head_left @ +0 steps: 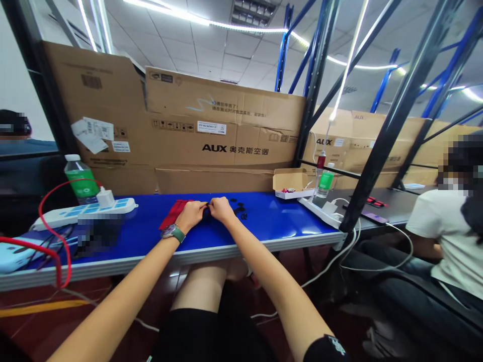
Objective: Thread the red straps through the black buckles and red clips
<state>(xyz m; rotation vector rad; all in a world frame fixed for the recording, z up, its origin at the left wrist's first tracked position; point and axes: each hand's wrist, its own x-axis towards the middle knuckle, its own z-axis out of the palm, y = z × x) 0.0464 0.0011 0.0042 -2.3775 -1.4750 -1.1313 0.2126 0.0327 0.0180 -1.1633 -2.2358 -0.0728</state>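
My left hand (192, 214), with a green-strapped watch on the wrist, and my right hand (222, 209) meet over the blue tabletop (287, 216). Fingers of both are pinched together on a small black piece (206, 212), mostly hidden between them. Red fabric (174, 213) lies flat under and beside my left hand. Just right of my right hand, several small black pieces (238, 206) are scattered on the table; their kind is too small to make out.
A power strip (83, 213) and green-labelled bottle (81, 176) stand left, near a red cable (62, 241). At the back right sits a small open box (292, 191). Cardboard (226, 130) walls the rear. A metal post (372, 156) rises right; a seated person (449, 221) is beyond.
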